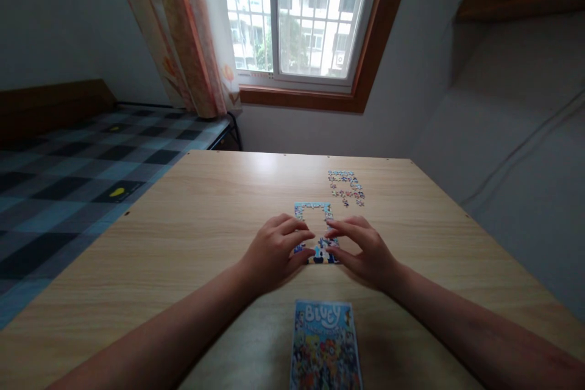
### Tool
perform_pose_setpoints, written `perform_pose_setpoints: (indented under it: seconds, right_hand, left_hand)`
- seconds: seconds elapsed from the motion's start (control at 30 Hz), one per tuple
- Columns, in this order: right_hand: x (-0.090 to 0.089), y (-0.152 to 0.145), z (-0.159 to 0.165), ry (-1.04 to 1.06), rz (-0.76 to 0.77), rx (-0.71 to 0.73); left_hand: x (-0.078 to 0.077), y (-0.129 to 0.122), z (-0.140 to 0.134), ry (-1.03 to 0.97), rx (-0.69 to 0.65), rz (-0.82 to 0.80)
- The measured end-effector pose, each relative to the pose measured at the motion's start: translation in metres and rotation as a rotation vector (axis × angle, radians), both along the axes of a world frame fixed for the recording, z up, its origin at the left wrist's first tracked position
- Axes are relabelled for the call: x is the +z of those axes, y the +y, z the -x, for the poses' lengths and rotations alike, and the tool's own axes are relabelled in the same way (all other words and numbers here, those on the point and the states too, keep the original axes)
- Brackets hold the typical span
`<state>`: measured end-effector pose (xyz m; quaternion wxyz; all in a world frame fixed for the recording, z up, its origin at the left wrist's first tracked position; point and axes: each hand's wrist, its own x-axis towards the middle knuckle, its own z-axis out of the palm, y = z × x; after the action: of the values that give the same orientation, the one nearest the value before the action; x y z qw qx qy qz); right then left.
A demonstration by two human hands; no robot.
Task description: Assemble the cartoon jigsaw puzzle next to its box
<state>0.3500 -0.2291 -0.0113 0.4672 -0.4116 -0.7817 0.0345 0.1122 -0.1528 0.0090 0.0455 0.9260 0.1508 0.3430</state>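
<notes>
A partly assembled jigsaw puzzle (320,258) lies on the wooden table, its border joined into an upright rectangle with bare table showing in the middle. My left hand (280,250) rests over its left edge, thumb and fingers apart, with no piece visible between them. On the opposite side my right hand (365,251) reaches over the right edge, fingers spread and tips at the lower right pieces. A dark blue puzzle piece (322,242) shows close to those fingertips. Parts of both side borders are hidden under the hands.
Loose puzzle pieces (347,194) lie in rows behind the puzzle to the right. A Bluey box (325,344) lies flat nearer me, between my forearms. The table (183,244) has a bed (91,164) to its left and a window (315,18) beyond it.
</notes>
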Motion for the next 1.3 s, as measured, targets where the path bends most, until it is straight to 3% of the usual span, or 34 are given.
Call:
perform_pose_setpoints:
  seconds: [0.4,1.0,1.3]
  right_hand:
    - [0.008,-0.006,0.011,-0.059,-0.141,0.058]
    - [0.004,-0.008,0.012,-0.093,-0.102,0.03]
    - [0.003,-0.006,0.009,-0.089,-0.092,0.001]
  left_hand:
    - [0.003,-0.008,-0.004,-0.03,-0.033,-0.018]
    - [0.003,-0.009,-0.004,-0.047,-0.055,-0.001]
    - [-0.001,-0.003,-0.002,-0.081,0.02,0.003]
